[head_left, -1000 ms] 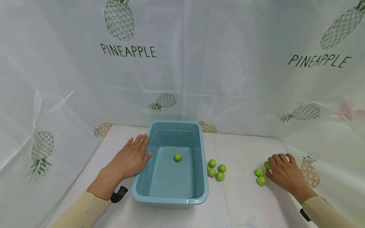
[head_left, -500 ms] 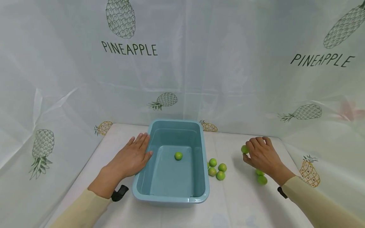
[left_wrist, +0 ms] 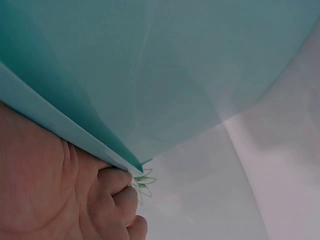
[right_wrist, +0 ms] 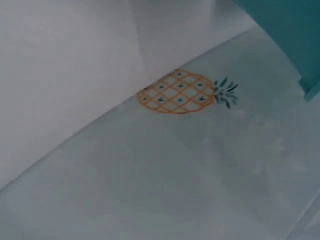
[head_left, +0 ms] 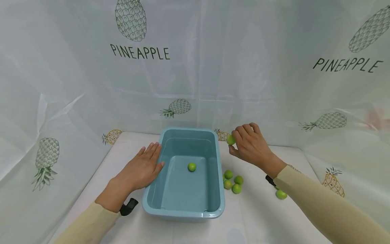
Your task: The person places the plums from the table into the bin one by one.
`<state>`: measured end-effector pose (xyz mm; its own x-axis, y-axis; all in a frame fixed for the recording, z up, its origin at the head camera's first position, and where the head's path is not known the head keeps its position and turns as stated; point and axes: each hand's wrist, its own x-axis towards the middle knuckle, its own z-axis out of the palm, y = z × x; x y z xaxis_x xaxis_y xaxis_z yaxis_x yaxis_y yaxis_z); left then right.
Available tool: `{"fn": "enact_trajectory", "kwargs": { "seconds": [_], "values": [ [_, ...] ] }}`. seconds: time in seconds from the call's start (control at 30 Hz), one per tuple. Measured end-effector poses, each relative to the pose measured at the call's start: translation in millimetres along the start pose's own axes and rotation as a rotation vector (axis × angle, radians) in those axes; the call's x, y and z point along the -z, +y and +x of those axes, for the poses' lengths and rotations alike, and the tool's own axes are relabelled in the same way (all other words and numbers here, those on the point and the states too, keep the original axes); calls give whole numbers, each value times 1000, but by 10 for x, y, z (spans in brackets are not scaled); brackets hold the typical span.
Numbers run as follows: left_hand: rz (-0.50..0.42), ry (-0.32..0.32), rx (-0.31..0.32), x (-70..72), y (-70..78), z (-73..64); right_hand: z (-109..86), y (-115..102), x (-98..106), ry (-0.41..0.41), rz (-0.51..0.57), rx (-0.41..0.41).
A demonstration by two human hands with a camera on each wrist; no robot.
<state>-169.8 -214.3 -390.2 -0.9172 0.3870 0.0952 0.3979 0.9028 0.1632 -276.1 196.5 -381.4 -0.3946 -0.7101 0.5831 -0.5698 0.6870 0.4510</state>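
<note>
Tub (head_left: 178, 195), blue, one lime (head_left: 192, 166) inside

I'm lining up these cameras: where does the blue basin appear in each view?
Head: the blue basin, lower middle.
Left wrist: across the upper half, above the left hand.
Right wrist: cut off, upper right corner.
Shared landmark, head and right wrist: the orange pineapple print beside the basin.

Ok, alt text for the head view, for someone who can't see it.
A person's right hand holds a green fruit right of a blue bin; the left hand rests against its left side. Another fruit lies inside, more fruits on the white table, before a pineapple-print sheet.
</note>
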Motion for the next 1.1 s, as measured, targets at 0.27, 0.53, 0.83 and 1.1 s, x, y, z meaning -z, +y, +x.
{"fn": "enact_trajectory", "kwargs": {
  "seconds": [0.27,0.53,0.83,1.1],
  "values": [
    [7,-3,10,-2,11,-20,509,-404,-7,26,41,59],
    [8,-1,16,-24,-6,-5,766,-880,-86,-81,64,175],
    [15,-8,22,-39,-19,2,847,-1201,-160,-240,172,212],
    [8,8,17,-33,-13,-4,818,-1329,-254,-312,195,212]
  ]
}}
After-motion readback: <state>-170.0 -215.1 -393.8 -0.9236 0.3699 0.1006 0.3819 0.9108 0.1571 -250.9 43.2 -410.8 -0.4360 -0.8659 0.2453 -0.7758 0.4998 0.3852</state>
